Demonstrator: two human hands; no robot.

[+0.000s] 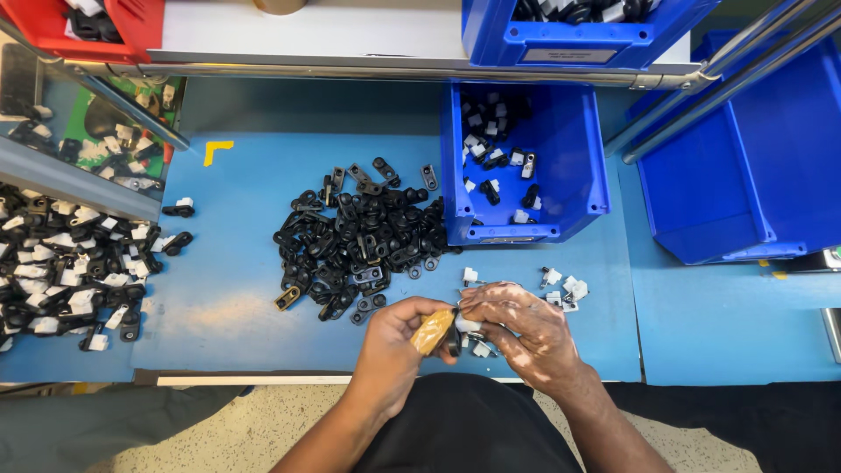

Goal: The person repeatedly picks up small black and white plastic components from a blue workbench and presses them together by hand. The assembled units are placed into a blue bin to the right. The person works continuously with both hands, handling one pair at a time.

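Small black clip (453, 340) with a white insert sits pinched between left hand (399, 346) and right hand (521, 328) grips.

We note an assembly workstation in a factory: blue mat bench (245, 324), blue parts bins (574, 188), heaped black plastic clips (359, 241), metal rail shelving (350, 70).

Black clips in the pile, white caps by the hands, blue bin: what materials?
Black clips: likely moulded plastic, semi-gloss glints; metal not ruled out. White caps: probably plastic, matte, blocky. Blue bin: plastic, smooth, uniform colour, slight sheen on its walls.
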